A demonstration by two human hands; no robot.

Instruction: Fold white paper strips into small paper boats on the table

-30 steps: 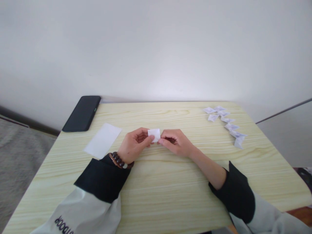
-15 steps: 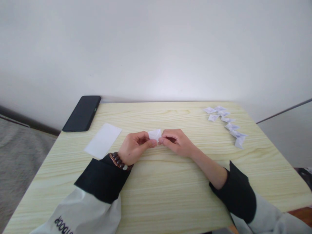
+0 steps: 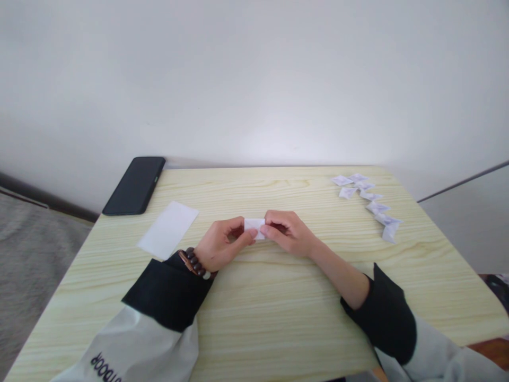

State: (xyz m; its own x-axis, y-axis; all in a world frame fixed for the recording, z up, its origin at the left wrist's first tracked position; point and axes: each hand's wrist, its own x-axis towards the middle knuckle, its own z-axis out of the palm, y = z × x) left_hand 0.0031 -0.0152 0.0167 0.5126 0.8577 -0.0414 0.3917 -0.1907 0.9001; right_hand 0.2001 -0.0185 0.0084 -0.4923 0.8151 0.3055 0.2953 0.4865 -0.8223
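A small folded piece of white paper [image 3: 253,224] is held up between my two hands over the middle of the table. My left hand [image 3: 222,241] pinches its left side, the thumb lying on the front face. On the opposite side my right hand [image 3: 288,232] grips it the same way, with thumb and curled fingers. Crease lines cross the paper's face. The fingers behind it are hidden. Left of my left hand lies a stack or sheet of white paper [image 3: 169,229], flat on the table.
Several folded white paper pieces [image 3: 374,196] lie in a loose chain at the right rear of the wood-grain table [image 3: 274,318]. A black phone [image 3: 135,185] rests at the left rear corner. A white wall [image 3: 254,79] rises right behind the table.
The folded paper has turned from a tilted shape to a level rectangle facing me. Both thumbs now press on its front, close together. Nothing else on the table has shifted.
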